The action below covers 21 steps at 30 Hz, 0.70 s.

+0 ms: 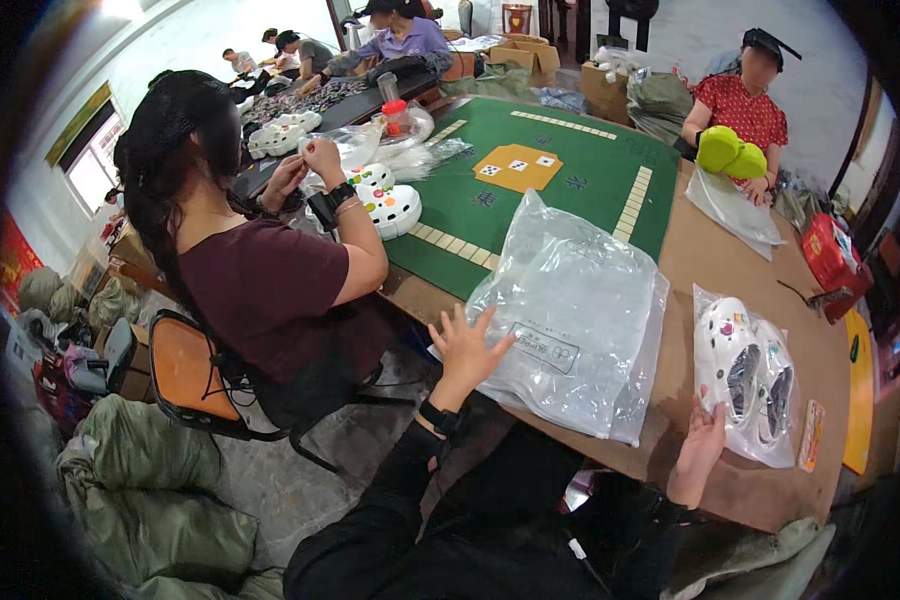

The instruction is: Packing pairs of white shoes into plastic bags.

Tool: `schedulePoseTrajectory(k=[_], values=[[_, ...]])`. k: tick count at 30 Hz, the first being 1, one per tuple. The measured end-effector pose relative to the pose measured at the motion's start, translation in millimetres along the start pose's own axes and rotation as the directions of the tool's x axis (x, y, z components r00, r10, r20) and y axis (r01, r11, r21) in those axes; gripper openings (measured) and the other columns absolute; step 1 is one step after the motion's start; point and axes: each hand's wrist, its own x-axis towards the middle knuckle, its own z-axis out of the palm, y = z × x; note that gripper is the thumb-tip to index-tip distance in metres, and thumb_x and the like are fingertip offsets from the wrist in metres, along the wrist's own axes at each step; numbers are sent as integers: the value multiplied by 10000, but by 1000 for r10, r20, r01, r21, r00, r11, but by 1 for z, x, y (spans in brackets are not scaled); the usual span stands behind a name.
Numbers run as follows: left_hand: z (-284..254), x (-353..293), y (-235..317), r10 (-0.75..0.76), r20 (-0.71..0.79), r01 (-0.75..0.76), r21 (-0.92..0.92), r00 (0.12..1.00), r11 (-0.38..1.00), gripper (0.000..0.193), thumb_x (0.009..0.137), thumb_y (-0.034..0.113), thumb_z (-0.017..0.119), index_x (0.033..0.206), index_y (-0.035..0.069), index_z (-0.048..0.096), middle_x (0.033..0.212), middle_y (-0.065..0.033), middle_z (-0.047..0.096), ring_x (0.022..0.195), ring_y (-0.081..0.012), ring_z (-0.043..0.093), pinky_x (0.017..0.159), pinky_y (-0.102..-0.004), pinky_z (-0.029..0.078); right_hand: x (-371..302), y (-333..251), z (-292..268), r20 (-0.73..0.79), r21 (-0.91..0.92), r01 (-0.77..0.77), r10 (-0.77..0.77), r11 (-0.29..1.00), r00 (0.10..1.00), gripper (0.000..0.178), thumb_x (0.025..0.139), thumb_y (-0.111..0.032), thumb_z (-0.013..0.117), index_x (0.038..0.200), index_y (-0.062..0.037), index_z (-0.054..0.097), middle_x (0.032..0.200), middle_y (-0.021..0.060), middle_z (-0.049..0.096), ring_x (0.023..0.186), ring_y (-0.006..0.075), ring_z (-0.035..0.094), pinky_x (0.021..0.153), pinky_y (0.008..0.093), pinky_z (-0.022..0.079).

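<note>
My left hand (467,350) is open with its fingers spread, at the near left edge of a stack of clear plastic bags (570,310). These bags lie flat across the table's near side, partly over a green mat (440,205). To the right, a pair of white clogs (727,355) with small coloured charms lies inside a clear bag. My right hand (701,450), palm turned up and fingers stretched, is at the lower left edge of that bag. Whether its fingertips touch the bag I cannot tell. Neither hand grips anything.
At left, a seated co-worker handles something small beside white clogs (392,208). Across the table, another person holds lime-green clogs (730,153). A red bag (832,252) and glasses (815,296) lie at the right edge. An orange-backed chair (195,365) and green sacks (150,440) stand left.
</note>
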Motion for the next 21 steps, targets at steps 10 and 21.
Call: schedulePoseTrajectory(k=[10, 21], values=[[15, -2, 20, 136, -46, -138, -37, 990, 990, 565, 750, 519, 609, 1213, 200, 561, 1236, -233, 432, 1135, -398, 384, 936, -497, 274, -39, 22, -5, -35, -433, -79, 70, 898, 997, 522, 944, -279, 456, 1354, 5, 305, 1315, 151, 441, 1237, 236, 398, 1059, 338, 247], [18, -32, 76, 268, 88, -247, -197, 960, 949, 515, 805, 482, 578, 1235, 201, 541, 1195, -250, 453, 1092, -373, 429, 894, -469, 336, -52, 36, 27, 335, -595, 285, -90, 752, 938, 634, 805, -7, 571, 1363, -4, 271, 1319, 183, 397, 1198, 257, 407, 1022, 346, 281]])
